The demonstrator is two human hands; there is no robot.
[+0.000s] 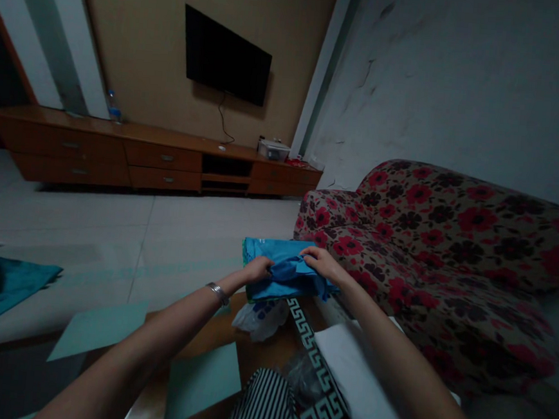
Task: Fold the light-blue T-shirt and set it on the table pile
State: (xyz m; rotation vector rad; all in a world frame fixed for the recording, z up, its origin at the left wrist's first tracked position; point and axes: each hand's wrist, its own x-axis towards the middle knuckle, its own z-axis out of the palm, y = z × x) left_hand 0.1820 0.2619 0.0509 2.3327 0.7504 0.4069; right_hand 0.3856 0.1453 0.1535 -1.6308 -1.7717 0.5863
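A blue folded cloth or bag (281, 251) with a green edge lies at the far end of the low table, its near part bunched up. My left hand (258, 270), with a silver bracelet on the wrist, has its fingers closed on the bunched left side. On the right side, my right hand (320, 262) pinches the same blue material between thumb and fingers. Folds hide parts of my fingertips. Just below the blue material sits a crumpled white plastic bag (261, 321) with blue marks.
The table (201, 339) has a key-pattern border, pale green sheets (204, 381) and a striped item (261, 405). A white item (353, 377) lies under my right forearm. A flowered sofa (431, 247) stands right, teal cloth (2, 288) left, a wooden cabinet (162, 158) beyond.
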